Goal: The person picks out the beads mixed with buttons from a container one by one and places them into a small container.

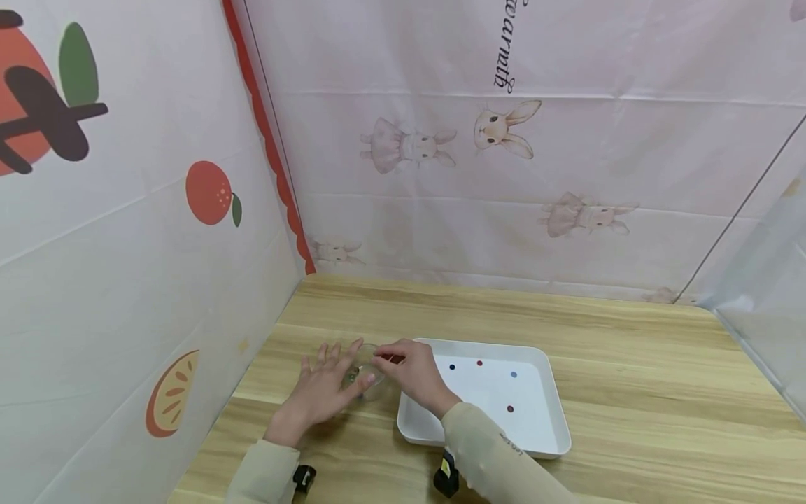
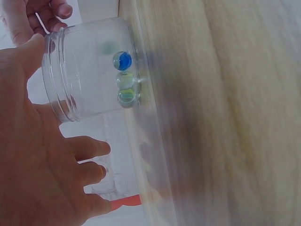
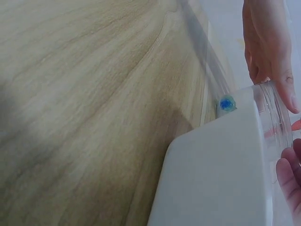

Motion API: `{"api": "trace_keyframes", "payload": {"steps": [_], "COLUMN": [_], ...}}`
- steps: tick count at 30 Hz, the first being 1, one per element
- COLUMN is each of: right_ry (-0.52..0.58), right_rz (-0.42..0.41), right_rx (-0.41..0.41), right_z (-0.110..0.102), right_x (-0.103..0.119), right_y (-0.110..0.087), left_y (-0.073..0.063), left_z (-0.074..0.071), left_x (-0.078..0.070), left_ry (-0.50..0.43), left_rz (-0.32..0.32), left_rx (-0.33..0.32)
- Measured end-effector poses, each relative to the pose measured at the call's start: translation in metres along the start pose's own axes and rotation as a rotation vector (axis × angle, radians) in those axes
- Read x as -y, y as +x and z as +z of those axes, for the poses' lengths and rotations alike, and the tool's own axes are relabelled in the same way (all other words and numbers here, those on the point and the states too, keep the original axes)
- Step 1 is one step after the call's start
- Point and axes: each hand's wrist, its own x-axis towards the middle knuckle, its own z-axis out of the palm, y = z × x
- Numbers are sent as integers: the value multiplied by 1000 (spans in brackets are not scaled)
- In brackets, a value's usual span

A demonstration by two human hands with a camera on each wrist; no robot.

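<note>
A clear, wide-mouthed jar (image 2: 91, 89) stands upright on the wooden table; in the left wrist view, several glass marbles lie at its bottom, one a blue marble (image 2: 123, 61). A blurred greenish spot shows higher inside it; I cannot tell what it is. My left hand (image 1: 324, 392) holds the jar by the rim between thumb and index finger, its other fingers spread. Over the jar's mouth is my right hand (image 1: 415, 371), fingertips bent down and slightly apart, with nothing visible between them. Beside the jar, a white tray (image 1: 557, 399) carries several small coloured round pieces (image 1: 513, 374).
A black device (image 1: 446, 479) is at the right wrist, and another dark strap (image 1: 305, 478) shows at the left one. Printed cloth walls (image 1: 441, 238) border the wooden table (image 1: 661, 392) at the back and sides.
</note>
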Motion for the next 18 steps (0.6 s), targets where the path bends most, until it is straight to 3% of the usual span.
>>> {"api": "trace_keyframes", "payload": {"steps": [18], "right_ry": [140], "right_rz": [213], "right_rx": [-90], "right_z": [-43], "right_x": [-15], "right_y": [7], "left_y": [1], "left_z": [1], "left_x": [1], "left_ry": [14], "left_rz": [-6], "left_rx": [-2]}}
